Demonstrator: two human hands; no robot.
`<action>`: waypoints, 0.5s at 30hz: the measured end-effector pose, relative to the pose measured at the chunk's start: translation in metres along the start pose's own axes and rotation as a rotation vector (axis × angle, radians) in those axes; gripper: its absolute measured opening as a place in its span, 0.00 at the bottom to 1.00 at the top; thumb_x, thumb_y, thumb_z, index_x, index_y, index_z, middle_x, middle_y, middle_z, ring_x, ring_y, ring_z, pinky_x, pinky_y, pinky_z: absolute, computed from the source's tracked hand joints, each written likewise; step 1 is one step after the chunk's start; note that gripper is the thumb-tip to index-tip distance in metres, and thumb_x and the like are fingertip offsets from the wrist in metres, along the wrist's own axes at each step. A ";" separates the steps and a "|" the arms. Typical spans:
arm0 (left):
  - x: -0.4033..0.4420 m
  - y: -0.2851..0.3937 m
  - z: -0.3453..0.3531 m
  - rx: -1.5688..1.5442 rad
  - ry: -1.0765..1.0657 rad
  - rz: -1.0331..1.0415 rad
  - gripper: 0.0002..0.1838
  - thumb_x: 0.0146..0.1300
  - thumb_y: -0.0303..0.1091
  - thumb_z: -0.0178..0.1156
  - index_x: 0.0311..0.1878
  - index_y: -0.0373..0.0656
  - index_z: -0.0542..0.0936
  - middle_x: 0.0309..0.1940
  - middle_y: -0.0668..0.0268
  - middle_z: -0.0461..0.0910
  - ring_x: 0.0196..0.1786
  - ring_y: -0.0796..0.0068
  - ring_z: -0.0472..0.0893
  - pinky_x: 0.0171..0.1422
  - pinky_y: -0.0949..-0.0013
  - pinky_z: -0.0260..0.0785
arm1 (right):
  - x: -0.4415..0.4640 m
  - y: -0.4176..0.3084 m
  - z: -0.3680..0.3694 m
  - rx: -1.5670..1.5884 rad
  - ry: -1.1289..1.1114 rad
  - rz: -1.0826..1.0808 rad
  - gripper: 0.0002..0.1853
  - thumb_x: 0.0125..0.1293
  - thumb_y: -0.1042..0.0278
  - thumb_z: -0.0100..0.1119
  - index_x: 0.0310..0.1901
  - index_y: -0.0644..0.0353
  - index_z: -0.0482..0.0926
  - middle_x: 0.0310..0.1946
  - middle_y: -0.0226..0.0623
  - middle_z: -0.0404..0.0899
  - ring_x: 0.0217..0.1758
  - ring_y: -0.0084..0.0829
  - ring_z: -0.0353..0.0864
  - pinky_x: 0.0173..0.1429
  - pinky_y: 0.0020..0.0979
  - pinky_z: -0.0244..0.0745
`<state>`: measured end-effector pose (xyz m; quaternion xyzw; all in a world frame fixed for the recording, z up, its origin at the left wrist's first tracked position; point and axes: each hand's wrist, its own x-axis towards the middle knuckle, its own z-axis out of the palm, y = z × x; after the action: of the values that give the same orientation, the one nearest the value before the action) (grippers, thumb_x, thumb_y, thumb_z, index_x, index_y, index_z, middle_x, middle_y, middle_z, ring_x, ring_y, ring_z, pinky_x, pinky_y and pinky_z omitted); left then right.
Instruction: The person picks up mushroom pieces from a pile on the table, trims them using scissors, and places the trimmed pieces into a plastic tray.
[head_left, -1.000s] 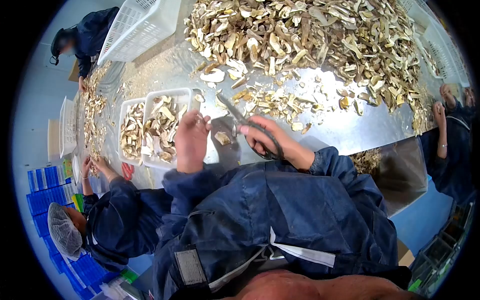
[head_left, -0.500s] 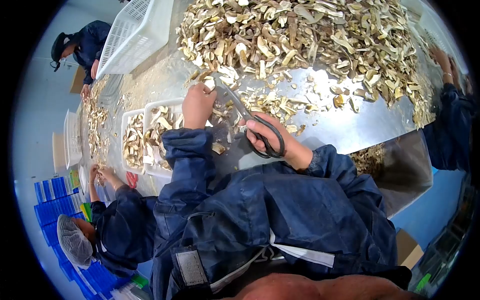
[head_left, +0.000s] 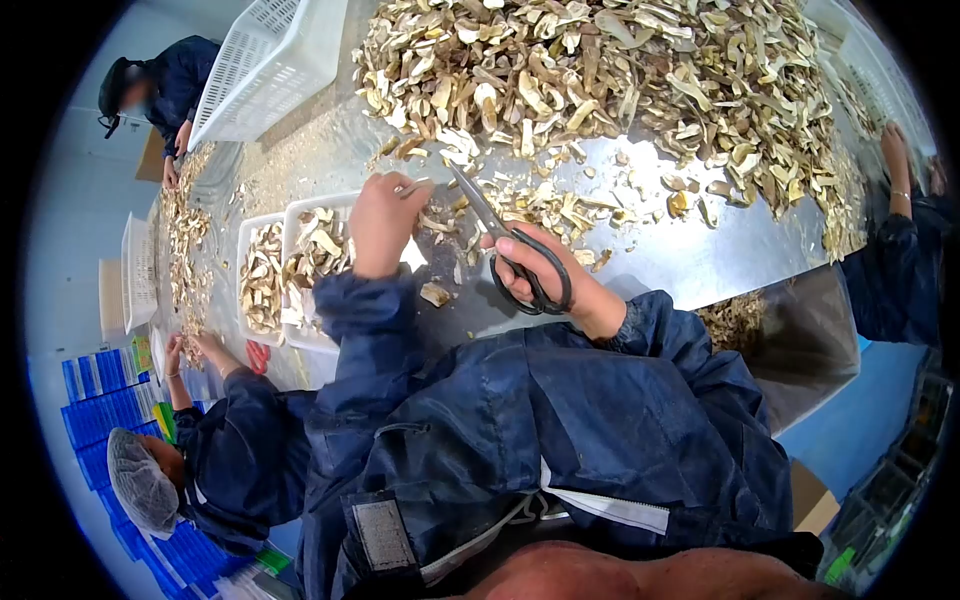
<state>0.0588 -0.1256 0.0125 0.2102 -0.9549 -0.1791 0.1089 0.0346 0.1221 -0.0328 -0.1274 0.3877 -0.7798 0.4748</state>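
Note:
My right hand (head_left: 540,270) is closed around the black handles of a pair of scissors (head_left: 488,217), its blades pointing up and left over the metal table. To the left, my left hand (head_left: 385,222) pinches a thin, pale mushroom slice (head_left: 413,187) between thumb and fingers, close to the scissor tips but apart from them. Beneath and around both hands lie loose mushroom bits (head_left: 437,294). A large heap of dried mushroom slices (head_left: 600,75) spreads across the far side. Left of my left hand stands a white tray (head_left: 292,212) holding slices, partly hidden by my sleeve.
Another white tray (head_left: 243,262) sits beside the first. A white perforated crate (head_left: 262,75) stands at upper left. Below the table's right edge is a bin (head_left: 810,350) with mushroom scraps. Co-workers in dark blue (head_left: 245,450) work on the left, another on the right. Red-handled scissors (head_left: 258,356) lie left.
My left hand has shifted slightly left and down, away from the pile edge, and the slice in its fingers now shows. My right hand and the scissors have barely moved.

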 end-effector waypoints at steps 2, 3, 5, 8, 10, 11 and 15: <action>-0.015 -0.014 -0.018 -0.083 0.066 -0.044 0.18 0.60 0.48 0.71 0.41 0.42 0.87 0.39 0.52 0.84 0.39 0.52 0.83 0.45 0.57 0.73 | 0.000 0.000 -0.001 0.012 -0.005 -0.006 0.18 0.76 0.56 0.56 0.54 0.64 0.76 0.24 0.26 0.72 0.19 0.15 0.66 0.22 0.21 0.58; -0.024 -0.017 -0.035 -0.114 0.075 -0.192 0.17 0.60 0.47 0.71 0.43 0.42 0.87 0.40 0.53 0.85 0.39 0.54 0.84 0.45 0.59 0.73 | 0.001 0.000 -0.002 0.020 -0.014 -0.010 0.18 0.76 0.56 0.56 0.54 0.64 0.76 0.23 0.26 0.72 0.19 0.16 0.66 0.22 0.21 0.58; -0.037 -0.040 -0.066 0.000 0.200 -0.237 0.18 0.60 0.45 0.71 0.46 0.41 0.87 0.28 0.56 0.83 0.30 0.62 0.81 0.38 0.63 0.71 | 0.002 0.000 -0.001 0.032 -0.026 -0.010 0.18 0.76 0.56 0.56 0.54 0.64 0.76 0.23 0.27 0.72 0.18 0.16 0.65 0.21 0.21 0.58; -0.052 -0.069 -0.107 0.139 0.176 -0.276 0.21 0.63 0.46 0.68 0.50 0.37 0.86 0.33 0.51 0.84 0.36 0.57 0.84 0.43 0.60 0.73 | 0.004 0.000 -0.001 0.036 -0.041 -0.009 0.18 0.76 0.57 0.56 0.54 0.64 0.76 0.22 0.26 0.71 0.17 0.16 0.65 0.20 0.21 0.58; -0.052 -0.082 -0.110 0.239 0.172 -0.149 0.22 0.65 0.46 0.66 0.53 0.38 0.85 0.40 0.48 0.86 0.43 0.52 0.86 0.48 0.59 0.75 | 0.005 0.001 -0.002 0.023 -0.038 -0.013 0.18 0.76 0.57 0.56 0.54 0.65 0.76 0.22 0.26 0.71 0.17 0.16 0.65 0.20 0.21 0.58; -0.052 -0.086 -0.108 0.263 0.199 -0.081 0.22 0.66 0.45 0.65 0.55 0.39 0.84 0.42 0.47 0.86 0.45 0.50 0.86 0.50 0.58 0.76 | 0.004 0.002 -0.002 0.018 -0.033 -0.013 0.18 0.76 0.57 0.56 0.54 0.65 0.76 0.22 0.26 0.72 0.17 0.16 0.65 0.20 0.22 0.58; -0.028 -0.062 -0.083 0.235 0.262 0.036 0.21 0.67 0.43 0.65 0.56 0.39 0.83 0.42 0.49 0.87 0.42 0.54 0.88 0.47 0.60 0.78 | 0.005 0.004 -0.002 -0.002 0.002 -0.037 0.18 0.77 0.57 0.55 0.54 0.66 0.76 0.22 0.27 0.71 0.16 0.16 0.65 0.19 0.22 0.58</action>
<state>0.1296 -0.1903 0.0606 0.2259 -0.9506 -0.0355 0.2101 0.0334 0.1182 -0.0375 -0.1343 0.3867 -0.7882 0.4595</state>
